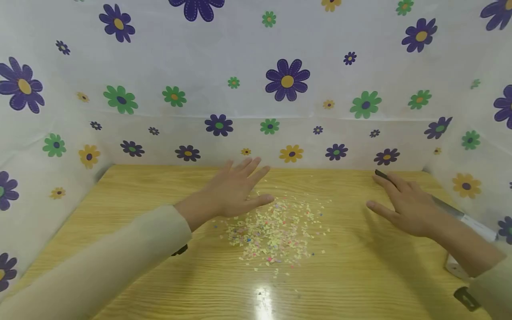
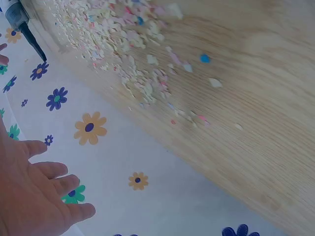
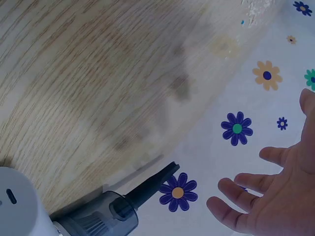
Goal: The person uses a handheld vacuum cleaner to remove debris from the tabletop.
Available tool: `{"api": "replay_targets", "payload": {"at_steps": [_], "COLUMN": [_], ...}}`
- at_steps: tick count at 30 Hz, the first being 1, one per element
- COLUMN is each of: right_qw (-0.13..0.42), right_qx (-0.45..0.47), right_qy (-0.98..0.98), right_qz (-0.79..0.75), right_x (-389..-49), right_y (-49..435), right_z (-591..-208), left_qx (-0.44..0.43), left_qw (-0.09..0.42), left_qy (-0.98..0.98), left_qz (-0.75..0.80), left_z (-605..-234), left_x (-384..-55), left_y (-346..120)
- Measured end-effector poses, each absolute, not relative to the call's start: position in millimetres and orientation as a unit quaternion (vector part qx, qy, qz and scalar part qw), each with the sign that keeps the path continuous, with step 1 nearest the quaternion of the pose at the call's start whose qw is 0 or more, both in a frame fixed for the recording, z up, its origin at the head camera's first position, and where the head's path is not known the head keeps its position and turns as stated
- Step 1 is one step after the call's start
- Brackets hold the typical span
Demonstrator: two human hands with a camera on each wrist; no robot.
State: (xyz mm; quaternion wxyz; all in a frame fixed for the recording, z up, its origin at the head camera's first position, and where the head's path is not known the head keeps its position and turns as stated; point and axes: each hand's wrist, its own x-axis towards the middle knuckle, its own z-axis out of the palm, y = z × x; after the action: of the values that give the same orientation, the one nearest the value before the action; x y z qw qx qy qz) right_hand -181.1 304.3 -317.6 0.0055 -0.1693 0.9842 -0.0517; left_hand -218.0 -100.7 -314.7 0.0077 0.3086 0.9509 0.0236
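Small bits of coloured paper confetti [image 1: 276, 231], mostly pale yellow with some pink and blue, lie scattered over the middle of the wooden table [image 1: 160, 275]. My left hand [image 1: 236, 189] is held over the far left part of the confetti, fingers spread, holding nothing. On the right, my right hand [image 1: 412, 206] hovers with its fingers extended and nothing in it. Behind and below it lies a handheld vacuum cleaner [image 3: 93, 216], with a white body, a clear grey dust cup and a narrow black nozzle [image 3: 152, 184]. In the head view my right hand and forearm hide part of it.
A white cloth [image 1: 240, 58] printed with purple, green and yellow flowers stands as a wall behind the table and along both sides. The vacuum lies near the right side wall. Light glares off the table's near middle.
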Motion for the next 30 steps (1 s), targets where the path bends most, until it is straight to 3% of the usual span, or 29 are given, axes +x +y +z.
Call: {"api": "replay_targets", "payload": {"at_steps": [12,30], "right_qw": [0.051,0.104], "right_qx": [-0.13,-0.068], "right_qy": [0.989,0.992], "right_qz": [-0.048,0.015], "right_x": [-197,-194], "right_y": [334,384], "right_z": [-326,-318], "left_qx": [0.328,0.319], "left_qw": [0.05,0.078], "left_qy": [0.942,0.942], "left_qz": [0.038,0.075], "left_z": [-322,-330], "left_x": [-224,-236], "left_y": [-51,-7]}}
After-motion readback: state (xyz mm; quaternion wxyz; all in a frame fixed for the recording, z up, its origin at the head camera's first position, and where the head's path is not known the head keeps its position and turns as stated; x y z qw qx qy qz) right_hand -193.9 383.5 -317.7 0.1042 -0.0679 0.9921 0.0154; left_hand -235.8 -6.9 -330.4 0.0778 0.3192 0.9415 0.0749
